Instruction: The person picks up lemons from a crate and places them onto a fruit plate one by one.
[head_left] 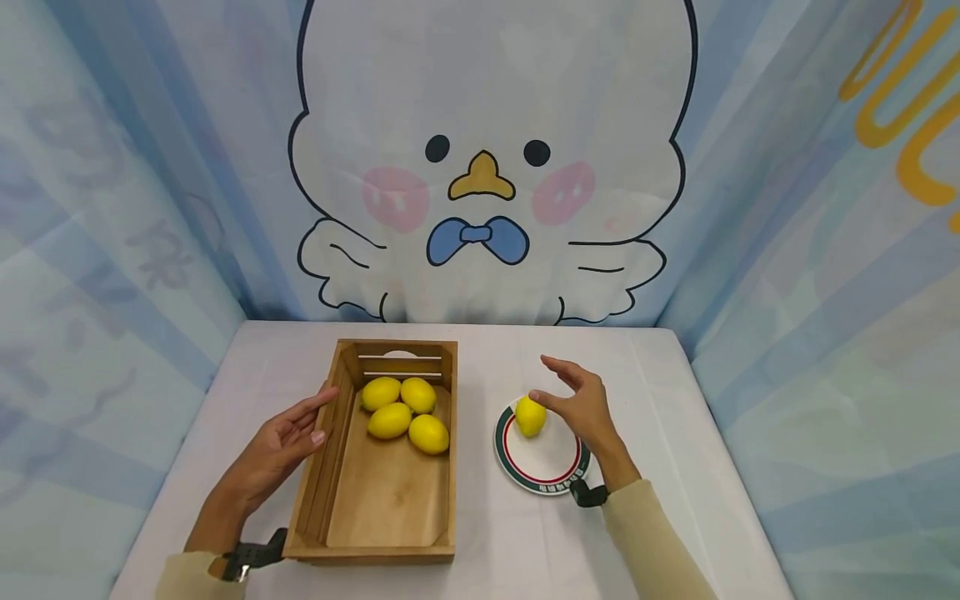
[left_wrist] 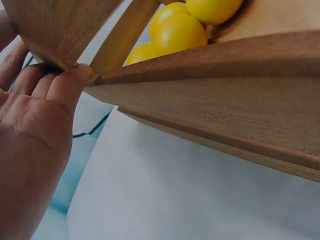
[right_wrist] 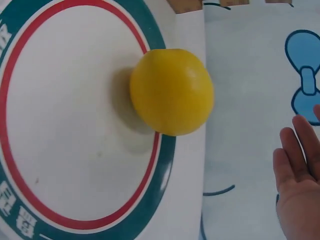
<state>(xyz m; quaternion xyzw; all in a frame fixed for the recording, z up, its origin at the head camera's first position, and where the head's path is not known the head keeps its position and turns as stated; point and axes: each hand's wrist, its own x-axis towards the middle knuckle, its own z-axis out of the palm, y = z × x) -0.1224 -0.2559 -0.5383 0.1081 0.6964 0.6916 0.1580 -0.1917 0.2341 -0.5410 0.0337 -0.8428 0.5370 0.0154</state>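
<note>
In the head view, a wooden crate (head_left: 390, 517) holds several yellow lemons (head_left: 390, 421) toward its far end. My left hand (head_left: 277, 454) rests against the crate's left side, fingers fairly straight and fingertips at the rim. The left wrist view shows that hand's fingers (left_wrist: 70, 85) touching the wooden edge. On a white plate (head_left: 551, 458) with a green and red border sits a single lemon (head_left: 531, 417), near the plate's far rim. Over it my right hand (head_left: 588, 408) has thumb and fingers spread apart. In the right wrist view this lemon (right_wrist: 172, 92) lies apart from the fingers.
A white cloth covers the table (head_left: 652, 392). Behind it hangs a curtain (head_left: 480, 292) with a cartoon bird, and more curtain closes both sides. The plate stands to the right of the crate, with a strip of cloth between them.
</note>
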